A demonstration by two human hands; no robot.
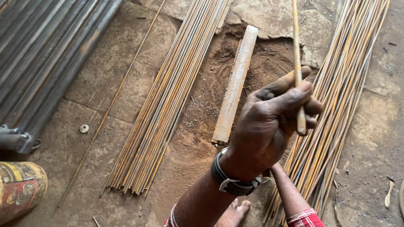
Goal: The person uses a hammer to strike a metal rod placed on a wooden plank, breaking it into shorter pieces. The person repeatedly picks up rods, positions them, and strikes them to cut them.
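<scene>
My left hand (269,126), with a dark watch on its wrist, is closed around the lower end of a thin rusty metal rod (296,42) that stands almost upright and runs out of the top of the view. My right forearm (290,193) reaches up from the lower right and passes behind the left wrist, so the right hand itself is hidden. Under the hands lies a fanned bundle of similar thin rods (341,105) on the ground.
A second bundle of thin rods (168,96) lies left of centre, with a single rod (113,96) beside it. A flat metal bar (235,84) lies in loose dirt between the bundles. Grey pipes (42,54) are stacked upper left. A painted cylinder (19,189), a washer (84,128) and my bare foot (233,212) are also in view.
</scene>
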